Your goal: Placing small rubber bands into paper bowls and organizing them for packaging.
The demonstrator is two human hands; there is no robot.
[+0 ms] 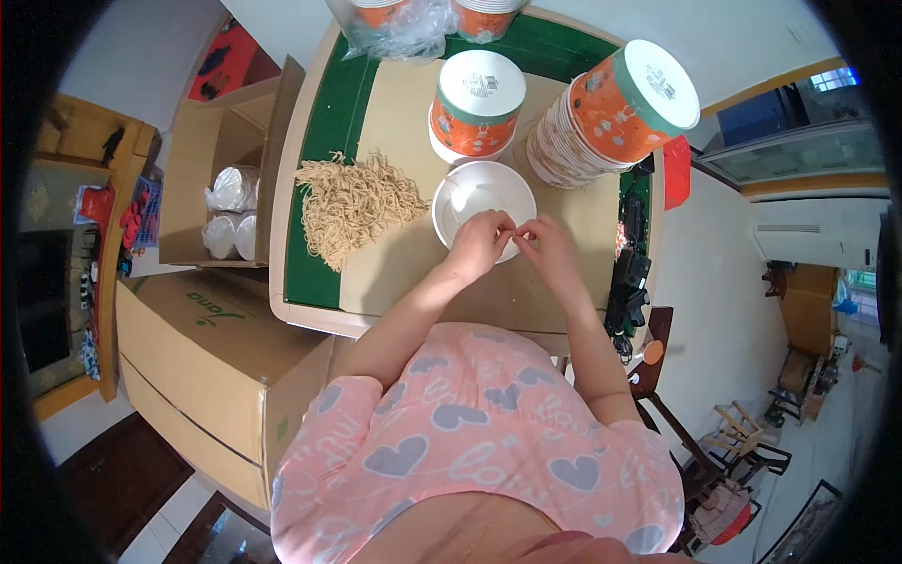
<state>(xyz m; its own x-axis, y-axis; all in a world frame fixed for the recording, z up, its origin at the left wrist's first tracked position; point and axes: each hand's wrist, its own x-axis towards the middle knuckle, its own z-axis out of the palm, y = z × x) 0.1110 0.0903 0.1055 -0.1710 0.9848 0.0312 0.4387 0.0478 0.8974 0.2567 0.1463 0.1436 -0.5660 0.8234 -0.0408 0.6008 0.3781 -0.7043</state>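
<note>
Hands met over the near rim of the white bowl [481,200], and that was where we kept them. Our left hand [479,242] curled its fingers inward above the bowl's edge, and our right hand [545,246] came in beside it, fingertips touching the left ones. Both were pinched on something small between them; we could not tell what it was, as the fingers hid it.

The bowl stood on the brown sheet [404,113] that covered the middle of the green counter [324,141]. It looked empty where its inside showed. Just left of it lay the noodle heap [355,199], a loose pale-yellow tangle spreading across the sheet's edge onto the green.

Behind the bowl, touching its far rim, stood an orange tub [477,103], upside down with its white base up. To the right leaned a stack of tubs [615,113], tilted on its side, near the bowl but apart from it. At the far edge sat more tubs in a clear bag [404,28].

Left of the counter stood an open carton [225,169] with wrapped white stacks inside, and a closed carton [202,348] nearer us.
</note>
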